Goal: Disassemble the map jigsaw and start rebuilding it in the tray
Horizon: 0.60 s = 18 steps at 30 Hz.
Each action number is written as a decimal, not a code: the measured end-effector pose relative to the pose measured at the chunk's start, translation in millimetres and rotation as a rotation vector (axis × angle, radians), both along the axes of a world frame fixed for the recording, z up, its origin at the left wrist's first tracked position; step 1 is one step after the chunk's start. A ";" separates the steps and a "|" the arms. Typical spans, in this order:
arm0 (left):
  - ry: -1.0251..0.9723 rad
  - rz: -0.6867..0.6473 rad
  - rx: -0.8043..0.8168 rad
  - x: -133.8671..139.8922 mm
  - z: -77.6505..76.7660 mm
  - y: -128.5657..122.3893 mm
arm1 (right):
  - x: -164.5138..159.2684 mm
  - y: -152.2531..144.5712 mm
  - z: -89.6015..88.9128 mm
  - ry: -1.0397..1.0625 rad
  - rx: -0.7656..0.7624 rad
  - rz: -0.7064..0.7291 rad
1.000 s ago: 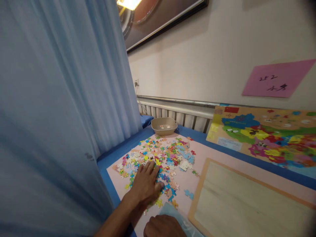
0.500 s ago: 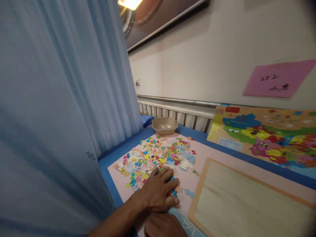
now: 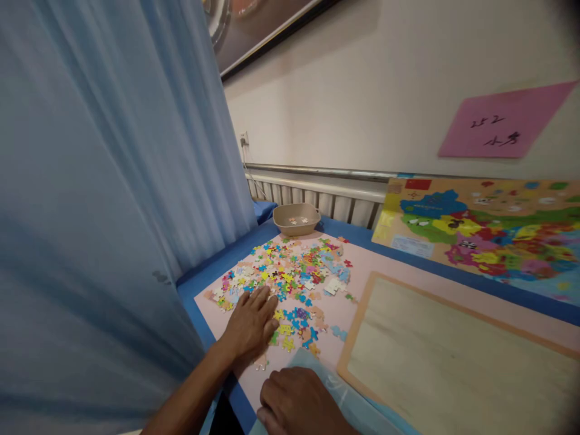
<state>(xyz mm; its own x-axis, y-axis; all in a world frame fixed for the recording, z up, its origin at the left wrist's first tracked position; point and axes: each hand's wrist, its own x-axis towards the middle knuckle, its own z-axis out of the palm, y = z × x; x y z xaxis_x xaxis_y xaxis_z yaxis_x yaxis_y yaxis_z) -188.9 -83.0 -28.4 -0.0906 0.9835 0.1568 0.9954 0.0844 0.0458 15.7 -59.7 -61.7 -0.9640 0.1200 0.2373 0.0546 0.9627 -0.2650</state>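
My left hand (image 3: pixel 251 320) lies palm down over the left edge of a wide spread of colourful jigsaw pieces (image 3: pixel 290 266), its fingers stretched out. Pieces beneath its palm are hidden. Beside its thumb is a looser cluster of blue, yellow and orange pieces (image 3: pixel 296 326). My right hand (image 3: pixel 301 399) is closer to me, fingers curled under, against a translucent light-blue plastic sheet or bag (image 3: pixel 342 386). Whether those fingers pinch anything is hidden. The pieces rest on a pale pink sheet (image 3: pixel 362 260).
A wood-framed puzzle board (image 3: pixel 444 350) lies at right. Behind it, a colourful map puzzle (image 3: pixel 475 229) leans against the wall. A beige basin (image 3: pixel 296 219) with a few pieces stands at the back. A blue curtain (image 3: pixel 136 151) hangs at left; a pink note (image 3: pixel 502 124) is on the wall.
My left hand has moved left across the pieces, uncovering the blue and yellow cluster. My right hand stays low and shows more fully. The whole view has shifted slightly.
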 end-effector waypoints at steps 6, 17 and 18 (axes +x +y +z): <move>-0.040 -0.076 0.073 16.2 -0.7 9.2 | 0.0 -0.9 2.3 -0.030 0.025 0.015; -0.090 -0.289 0.190 32.4 -4.0 5.2 | 0.8 -7.0 2.8 0.158 0.097 0.081; -0.083 -0.345 0.156 34.3 -3.3 8.5 | -0.5 -7.3 1.8 0.197 0.112 0.106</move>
